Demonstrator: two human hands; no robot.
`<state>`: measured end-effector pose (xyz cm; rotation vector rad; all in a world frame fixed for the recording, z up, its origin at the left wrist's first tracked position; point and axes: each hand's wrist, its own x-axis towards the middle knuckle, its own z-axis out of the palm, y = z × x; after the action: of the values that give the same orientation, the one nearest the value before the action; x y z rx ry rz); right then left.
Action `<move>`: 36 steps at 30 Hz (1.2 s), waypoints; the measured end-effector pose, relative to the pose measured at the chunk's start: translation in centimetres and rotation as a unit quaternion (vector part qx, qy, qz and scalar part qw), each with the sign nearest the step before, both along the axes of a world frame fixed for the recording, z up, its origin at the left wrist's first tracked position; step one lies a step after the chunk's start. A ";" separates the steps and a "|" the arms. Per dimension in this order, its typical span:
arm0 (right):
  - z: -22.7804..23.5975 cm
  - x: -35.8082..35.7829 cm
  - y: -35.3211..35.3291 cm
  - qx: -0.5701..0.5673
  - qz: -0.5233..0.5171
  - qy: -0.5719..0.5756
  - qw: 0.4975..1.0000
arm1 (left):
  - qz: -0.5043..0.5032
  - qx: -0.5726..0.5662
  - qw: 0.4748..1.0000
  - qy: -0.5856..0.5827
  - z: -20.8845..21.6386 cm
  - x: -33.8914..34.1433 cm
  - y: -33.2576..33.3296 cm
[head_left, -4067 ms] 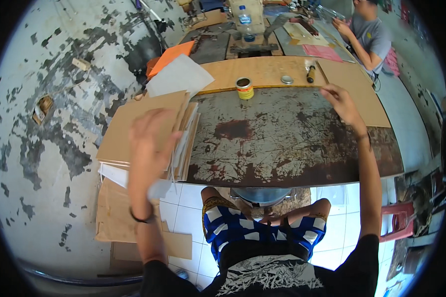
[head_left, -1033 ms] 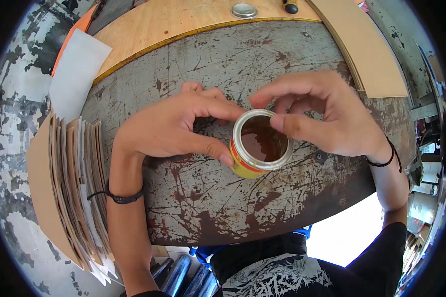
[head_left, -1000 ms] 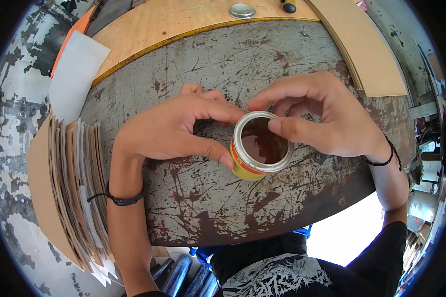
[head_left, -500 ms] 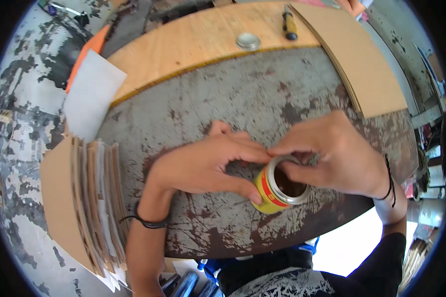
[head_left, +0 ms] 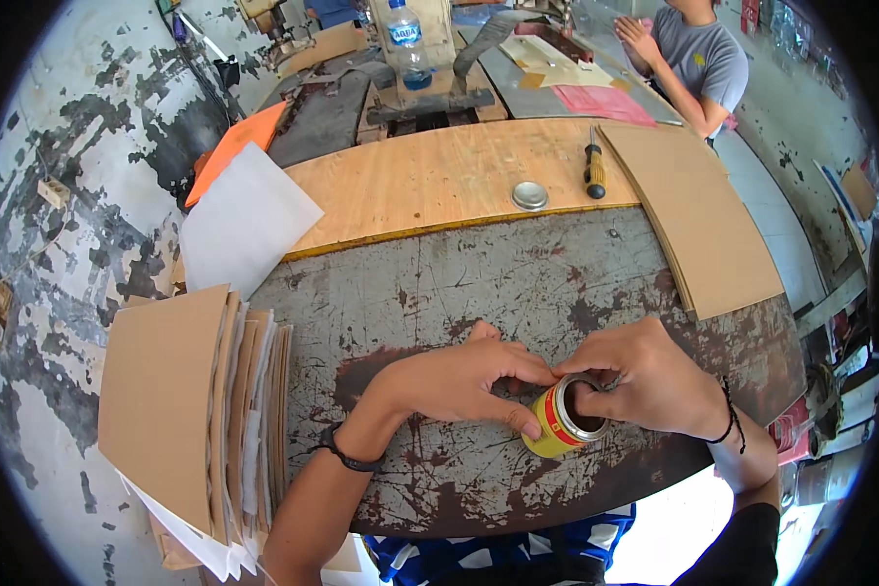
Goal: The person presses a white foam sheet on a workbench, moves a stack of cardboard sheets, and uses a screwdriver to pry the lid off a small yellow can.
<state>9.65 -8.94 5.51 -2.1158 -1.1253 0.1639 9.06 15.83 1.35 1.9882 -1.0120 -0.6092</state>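
A small yellow and red metal can (head_left: 549, 430) stands tilted on the worn grey table (head_left: 410, 303), its silver-rimmed mouth open and its inside dark brown. My left hand (head_left: 459, 381) holds it from the left, thumb on the near side and forefinger at the far rim. At the mouth, my right hand (head_left: 645, 381) grips the rim, with the thumb reaching inside and the forefinger meeting my left fingertip. Whether anything small sits between the right fingers is hidden. A round silver lid (head_left: 530, 196) lies on the wooden board (head_left: 410, 186) beyond.
A screwdriver (head_left: 594, 171) lies right of the lid. Cardboard sheets (head_left: 703, 225) are stacked at the right; more cardboard (head_left: 161, 410) stands at the left beside white paper (head_left: 244, 220). Farther off are a water bottle (head_left: 407, 49) and another person (head_left: 703, 59).
The view has tilted up, bringing the bottle and the other person into sight. Both hands keep their hold on the can, with little visible shift of the fingers.
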 end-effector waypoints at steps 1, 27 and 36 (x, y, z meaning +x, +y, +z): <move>-0.1 0.0 0.0 0.001 -0.003 -0.003 1.000 | 0.003 0.000 1.000 -0.002 -0.1 0.0 0.0; -0.2 2.5 -1.6 0.090 -0.003 0.062 0.994 | 0.030 -0.003 0.999 0.017 -0.8 0.6 0.6; 0.6 2.1 -1.5 0.081 0.016 0.040 0.996 | 0.100 -0.025 0.995 -0.004 -0.4 -0.1 -0.5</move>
<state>11.74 -10.45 6.10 -1.9331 -1.0875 0.1660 8.97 15.37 0.98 2.0180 -0.8125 -0.4620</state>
